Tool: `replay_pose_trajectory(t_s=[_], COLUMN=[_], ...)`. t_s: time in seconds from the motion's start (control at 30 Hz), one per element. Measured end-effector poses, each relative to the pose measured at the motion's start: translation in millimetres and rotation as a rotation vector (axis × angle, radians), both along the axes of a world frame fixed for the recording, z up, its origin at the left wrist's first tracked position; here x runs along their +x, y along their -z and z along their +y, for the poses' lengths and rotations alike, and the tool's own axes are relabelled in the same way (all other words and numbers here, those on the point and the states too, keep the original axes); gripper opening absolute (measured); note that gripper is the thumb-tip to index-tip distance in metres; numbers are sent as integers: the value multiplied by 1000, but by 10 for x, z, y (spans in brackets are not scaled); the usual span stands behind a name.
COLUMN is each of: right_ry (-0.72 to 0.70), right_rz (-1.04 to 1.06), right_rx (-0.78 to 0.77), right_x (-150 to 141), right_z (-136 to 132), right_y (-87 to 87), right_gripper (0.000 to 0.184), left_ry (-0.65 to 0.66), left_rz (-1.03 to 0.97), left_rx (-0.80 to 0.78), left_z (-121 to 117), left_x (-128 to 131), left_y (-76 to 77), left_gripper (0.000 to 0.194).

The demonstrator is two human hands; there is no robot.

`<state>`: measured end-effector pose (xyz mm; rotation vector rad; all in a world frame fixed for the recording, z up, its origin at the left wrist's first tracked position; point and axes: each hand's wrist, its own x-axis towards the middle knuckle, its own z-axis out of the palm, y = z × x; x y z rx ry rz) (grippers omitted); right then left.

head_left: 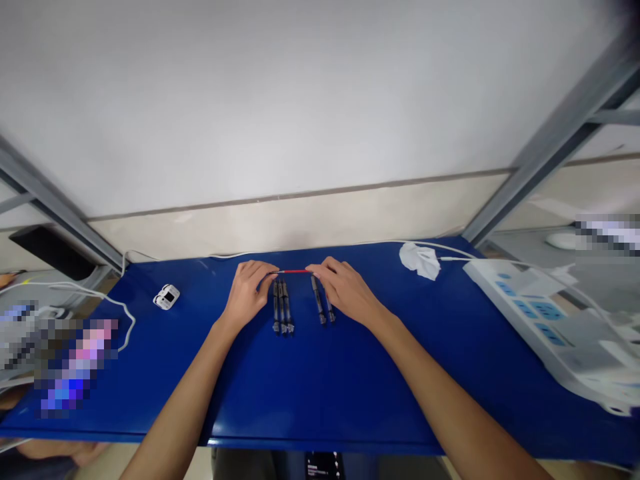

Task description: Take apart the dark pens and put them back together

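A thin red pen refill [296,271] is held level between my two hands, just above the far part of the blue table. My left hand [251,287] pinches its darker left end between thumb and fingertips. At the other end, my right hand [345,288] pinches the red tube the same way. Below the refill lie three dark pens [282,307] side by side, close to my left hand. Two more dark pens [321,303] lie slightly slanted by my right hand, their upper ends partly hidden by its fingers.
The blue table [320,393] meets a pale wall behind. A small white device [167,297] sits to the left. On the right are a crumpled white tissue [421,260], a white cable and a large white panel with blue markings [540,313]. Grey metal posts stand at both sides.
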<state>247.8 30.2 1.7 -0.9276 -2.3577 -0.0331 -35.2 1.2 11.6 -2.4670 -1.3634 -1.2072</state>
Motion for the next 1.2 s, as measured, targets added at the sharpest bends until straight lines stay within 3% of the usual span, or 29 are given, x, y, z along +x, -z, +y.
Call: replay_pose_trajectory(t_s=[0.5, 0.93, 1.2], right_ry=[-21, -15, -84], right_rz=[-26, -55, -56], right_rx=[0, 12, -51], right_x=[-79, -89, -227], right_z=[-36, -53, -132], right_y=[2, -2, 44], right_gripper=[39, 42, 37], left_ry=[3, 79, 159], left_rz=[32, 65, 97], left_rx=[-20, -48, -63], left_z=[-26, -4, -38], left_x=[43, 12, 123], left_y=[10, 21, 82], left_gripper=[14, 17, 18])
